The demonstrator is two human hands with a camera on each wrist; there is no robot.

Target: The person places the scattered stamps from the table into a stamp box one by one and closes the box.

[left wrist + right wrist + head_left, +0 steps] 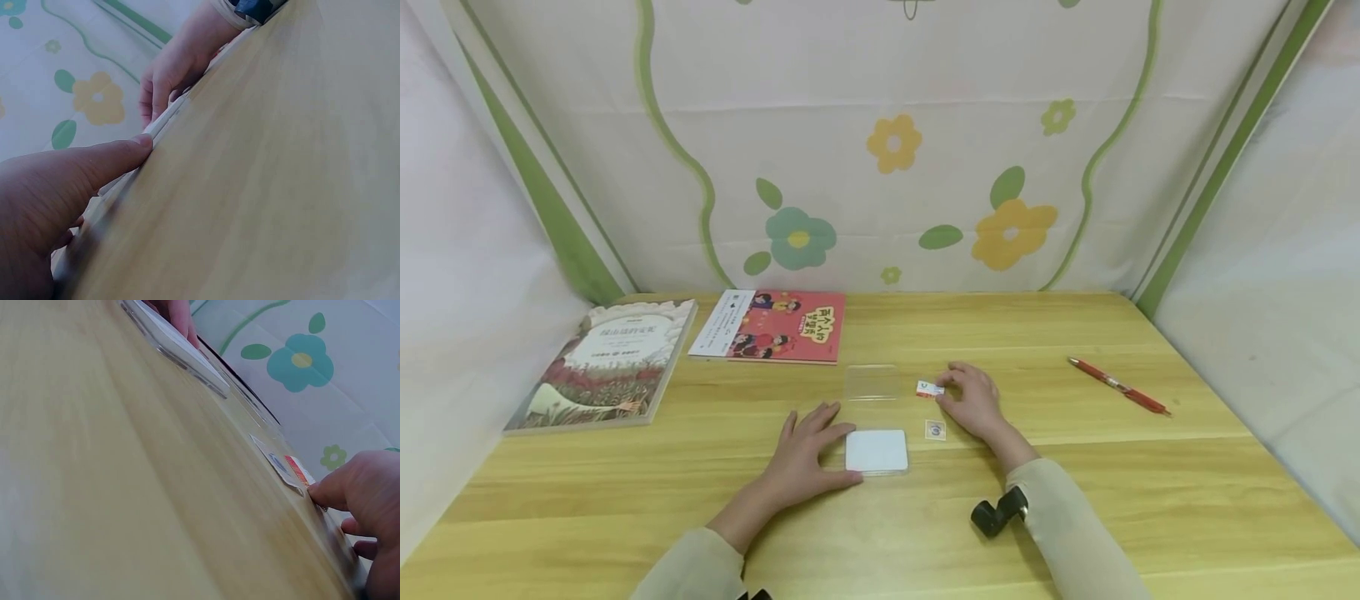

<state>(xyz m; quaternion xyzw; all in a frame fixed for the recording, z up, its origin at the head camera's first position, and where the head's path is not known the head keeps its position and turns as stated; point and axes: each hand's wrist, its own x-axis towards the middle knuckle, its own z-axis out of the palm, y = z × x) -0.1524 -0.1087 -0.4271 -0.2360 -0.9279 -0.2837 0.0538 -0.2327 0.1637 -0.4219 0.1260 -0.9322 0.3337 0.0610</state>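
Note:
A shallow clear plastic case (877, 472) holding a white card or stack of cards (877, 450) lies on the table. My left hand (805, 458) holds it at the left end, thumb on the near edge and index finger at the far corner. Beyond it lies a clear plastic lid (871, 383). My right hand (972, 402) pinches the right end of a small red-and-white stamp (928, 389) between thumb and fingertips, down at the table surface. Nearer me, a second stamp (936, 430) with a pale border lies flat, its edge slightly raised in the right wrist view.
At the far left lie a picture book (617, 354) with a field on its cover and a red book (790, 325). A red pen (1118, 386) rests on the right of the wooden table (880, 542). White flowered cloth (850, 75) encloses the back and sides.

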